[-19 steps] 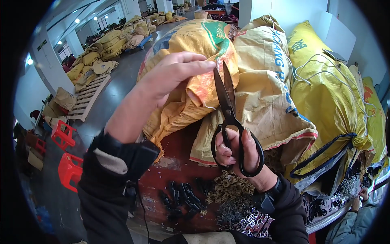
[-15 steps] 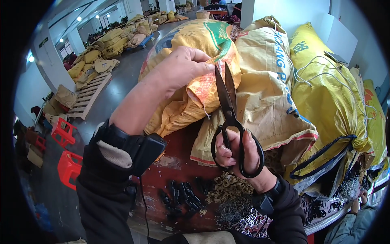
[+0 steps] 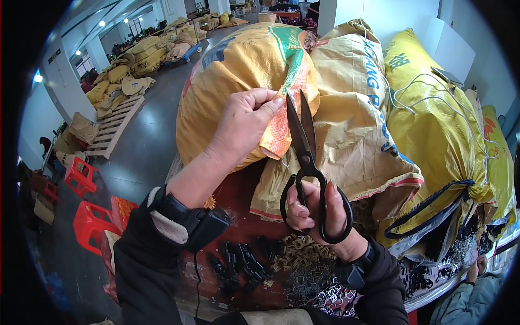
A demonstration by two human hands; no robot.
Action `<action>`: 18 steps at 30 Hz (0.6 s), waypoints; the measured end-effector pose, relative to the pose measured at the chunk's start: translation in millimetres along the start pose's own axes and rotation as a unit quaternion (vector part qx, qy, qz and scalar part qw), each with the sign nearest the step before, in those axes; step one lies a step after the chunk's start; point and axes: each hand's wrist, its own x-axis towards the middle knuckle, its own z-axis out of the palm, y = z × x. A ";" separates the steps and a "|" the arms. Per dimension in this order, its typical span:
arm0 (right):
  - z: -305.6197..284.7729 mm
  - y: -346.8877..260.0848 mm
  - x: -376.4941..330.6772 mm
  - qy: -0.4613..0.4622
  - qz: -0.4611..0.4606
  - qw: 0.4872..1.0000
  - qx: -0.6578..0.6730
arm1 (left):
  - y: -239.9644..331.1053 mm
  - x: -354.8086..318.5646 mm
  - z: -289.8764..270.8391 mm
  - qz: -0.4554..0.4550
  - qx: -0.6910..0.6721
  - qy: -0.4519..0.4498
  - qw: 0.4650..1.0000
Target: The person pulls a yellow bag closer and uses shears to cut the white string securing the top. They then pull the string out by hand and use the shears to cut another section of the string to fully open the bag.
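Note:
My left hand point(image 3: 238, 124) is closed in a pinch on the edge of a bulging orange-yellow woven sack point(image 3: 238, 67). A strip of its red-printed fabric hangs below my fingers. In my right hand point(image 3: 319, 211) is a pair of large black-handled scissors point(image 3: 306, 157), my fingers through the loops. The blades point upward, slightly apart, close to the pinched edge. Whether they touch the fabric I cannot tell. A short white thread point(image 3: 284, 162) dangles from the sack's lower corner.
A tan sack point(image 3: 346, 119) and a yellow sack point(image 3: 428, 141) tied with dark cord stand at the right. Black parts point(image 3: 246, 265), brass-coloured pieces point(image 3: 303, 252) and metal hooks point(image 3: 330, 298) lie on the red table point(image 3: 233, 216). Red stools point(image 3: 89, 225) stand left. Another person's hand point(image 3: 476, 268) shows lower right.
My left hand has moved down, still pinching the sack's edge. The sack's front folds have shifted, and its rounded side shows more. The scissors have stayed nearly in place.

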 end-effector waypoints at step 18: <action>0.9 -1.0 -6.9 0.008 0.035 0.997 0.073 | -13.6 -11.2 8.0 0.053 0.124 0.031 0.990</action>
